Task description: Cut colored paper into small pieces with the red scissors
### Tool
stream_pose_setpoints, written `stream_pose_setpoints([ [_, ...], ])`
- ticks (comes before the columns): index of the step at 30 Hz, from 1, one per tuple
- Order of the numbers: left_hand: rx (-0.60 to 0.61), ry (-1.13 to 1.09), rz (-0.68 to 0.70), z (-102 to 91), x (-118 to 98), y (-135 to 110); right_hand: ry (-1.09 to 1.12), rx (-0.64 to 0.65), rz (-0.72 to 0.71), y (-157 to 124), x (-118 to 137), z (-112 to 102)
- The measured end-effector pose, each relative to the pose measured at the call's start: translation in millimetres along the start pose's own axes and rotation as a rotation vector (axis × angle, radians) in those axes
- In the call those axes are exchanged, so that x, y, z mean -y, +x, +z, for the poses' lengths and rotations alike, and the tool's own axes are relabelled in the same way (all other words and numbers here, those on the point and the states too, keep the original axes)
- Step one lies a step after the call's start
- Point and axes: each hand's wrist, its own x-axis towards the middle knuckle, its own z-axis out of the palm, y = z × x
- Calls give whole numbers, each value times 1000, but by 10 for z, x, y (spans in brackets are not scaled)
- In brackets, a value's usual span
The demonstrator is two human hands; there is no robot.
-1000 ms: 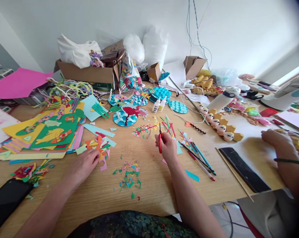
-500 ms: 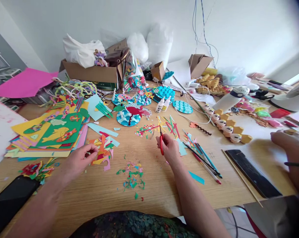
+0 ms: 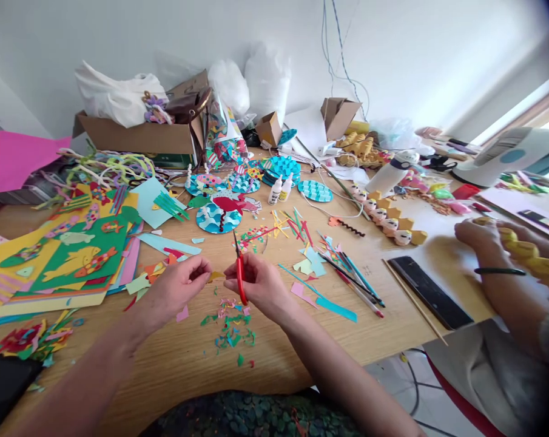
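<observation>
My right hand [image 3: 261, 282] holds a pair of red-handled scissors [image 3: 240, 280]. Their dark blades point away from me and look closed. Just to the left, the fingertips of my left hand [image 3: 183, 289] are pinched together on a small yellow-brown piece of paper [image 3: 216, 276], partly hidden by the fingers. Tiny paper clippings [image 3: 233, 331] lie on the table below both hands. Past my left hand is a pile of coloured paper scraps [image 3: 158, 267]. Beyond the scissors lie small bright clippings [image 3: 256, 238] and thin paper strips [image 3: 296, 224].
Sheets with paper fish [image 3: 74, 255] are stacked at left, above a phone [image 3: 10, 388]. Blue decorated discs [image 3: 217, 217] and glue bottles [image 3: 275, 191] stand ahead. Pencils [image 3: 356, 279], a black case [image 3: 429, 291] and a co-worker's hands [image 3: 478, 237] holding yellow egg carton are at right.
My left hand has moved from the scrap pile toward my right hand, and the two are now close together. The view has turned right, showing more of the co-worker's egg carton.
</observation>
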Motion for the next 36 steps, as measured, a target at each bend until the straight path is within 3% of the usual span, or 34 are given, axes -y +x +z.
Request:
stream_pose_setpoints([
  [5, 55, 44, 75, 126, -46, 102, 79, -81, -5, 61, -48, 31],
  [11, 69, -229, 62, 188, -90, 131, 385, -163, 13, 59, -44, -8],
  [14, 84, -247, 46, 240, -91, 117, 444, -201, 9, 48, -11, -24],
  [22, -60, -316, 41, 358, -74, 133, 421, -214, 14, 62, -62, -3],
  [26, -86, -351, 16, 333, -77, 127, 301, -229, 62, 12, -122, -78],
  [29, -89, -434, -24, 311, -62, 127, 9, -211, 75, -118, -111, -164],
  [32, -59, -549, -76, 300, -71, 136, -327, -114, 74, -289, -70, -235],
  [36, -8, -632, -119, 325, -123, 166, -455, 11, 55, -433, -76, -269],
])
